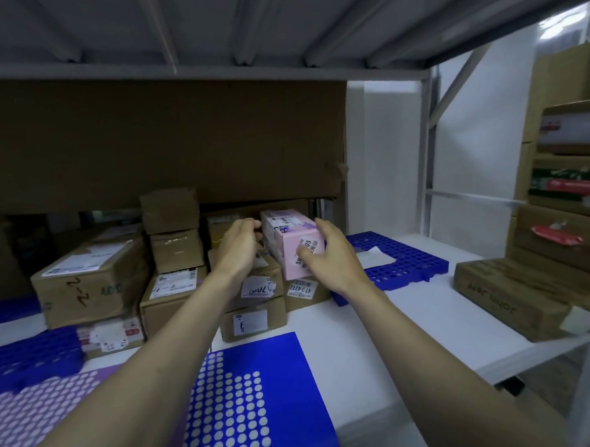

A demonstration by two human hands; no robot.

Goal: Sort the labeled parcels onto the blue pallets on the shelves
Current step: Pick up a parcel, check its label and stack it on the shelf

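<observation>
Looking at the white shelf (pixel 443 321) first, cardboard parcels (pixel 93 282) are stacked just left of the left hand (pixel 235 249), and a blue pallet (pixel 400 262) sits bare just right of the right hand (pixel 329 255), probably the drop spot. Both hands clasp the pink parcel (pixel 293 243) between them, likely to steady it; it's a pale pink box with white barcode labels.

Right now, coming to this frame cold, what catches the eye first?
The pink parcel at centre, held between the left hand and right hand above a stack of brown cartons. Next, the bright blue pallet just right of it on the white shelf, carrying a sheet of paper. A blue-and-white dotted sheet lies nearest the camera.
</observation>
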